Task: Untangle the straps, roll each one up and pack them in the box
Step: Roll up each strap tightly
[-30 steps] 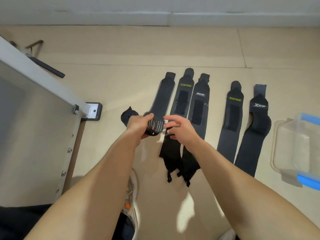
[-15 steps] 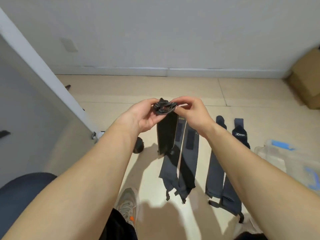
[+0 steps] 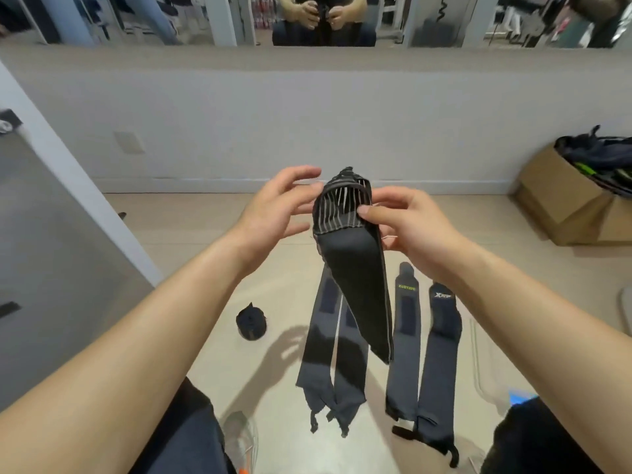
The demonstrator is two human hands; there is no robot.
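**Holding a black strap (image 3: 355, 285) up by its striped end**

Head view: Your right hand (image 3: 407, 220) has the black strap raised in front of you. Its thumb is pressed on the grey-striped upper end, and its fingers are curled behind that end, so the fabric is pinched between them. The striped part is bent over at the top, and the plain black length hangs down and slants to the right, clear of the floor (image 3: 205, 268).

Your left hand (image 3: 277, 206) is just left of the striped end, fingers straight and spread apart, gripping nothing. Whether its fingertips touch the fabric cannot be told.

Below the hanging strap, a pair of dark straps (image 3: 314, 371) lies flat on the floor, side by side. To their right lie two more, close together: a strap with yellow-green lettering (image 3: 405, 336) and a strap with a white logo (image 3: 441, 354). A rolled strap (image 3: 251, 325) stands on the floor well to the left of the flat ones.

The clear box (image 3: 518, 397) shows only as a pale edge and a blue patch at the lower right, mostly hidden by your right forearm.

A cardboard carton (image 3: 561, 206) holding dark items sits by the wall on the right. A mirror (image 3: 325, 18) above the low wall reflects both hands. One grey shoe (image 3: 239, 436) shows near the bottom.
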